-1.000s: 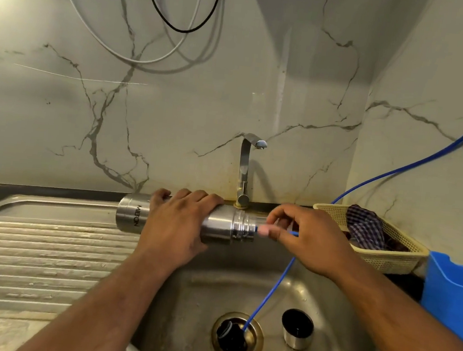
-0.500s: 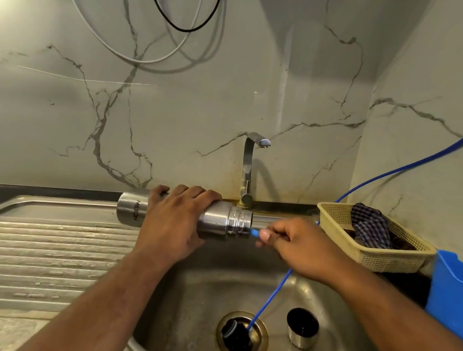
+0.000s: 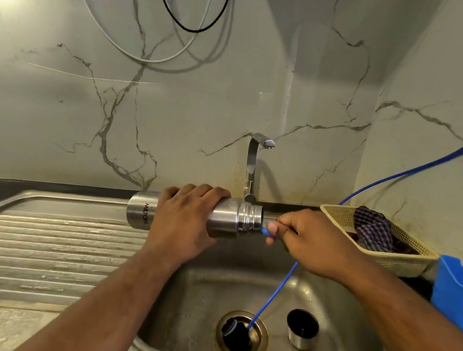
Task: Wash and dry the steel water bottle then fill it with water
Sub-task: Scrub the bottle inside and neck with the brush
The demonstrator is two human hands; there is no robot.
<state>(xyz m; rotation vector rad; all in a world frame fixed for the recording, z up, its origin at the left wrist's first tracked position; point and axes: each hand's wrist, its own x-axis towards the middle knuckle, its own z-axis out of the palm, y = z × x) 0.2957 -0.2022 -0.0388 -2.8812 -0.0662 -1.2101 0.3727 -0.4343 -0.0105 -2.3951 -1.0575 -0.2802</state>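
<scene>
Left hand [image 3: 183,224] wraps the smooth cylindrical steel bottle [image 3: 222,217], held sideways over the steel sink [image 3: 352,314]; right hand [image 3: 311,239] pinches a thin blue tube [image 3: 272,295] at its threaded mouth

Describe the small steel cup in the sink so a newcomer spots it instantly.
Look into the steel sink basin beneath the tap. Just right of the drain hole stands the small steel cup, mouth up. Unlike the black stopper lying in the drain, it has shiny steel walls and a dark inside.
</scene>
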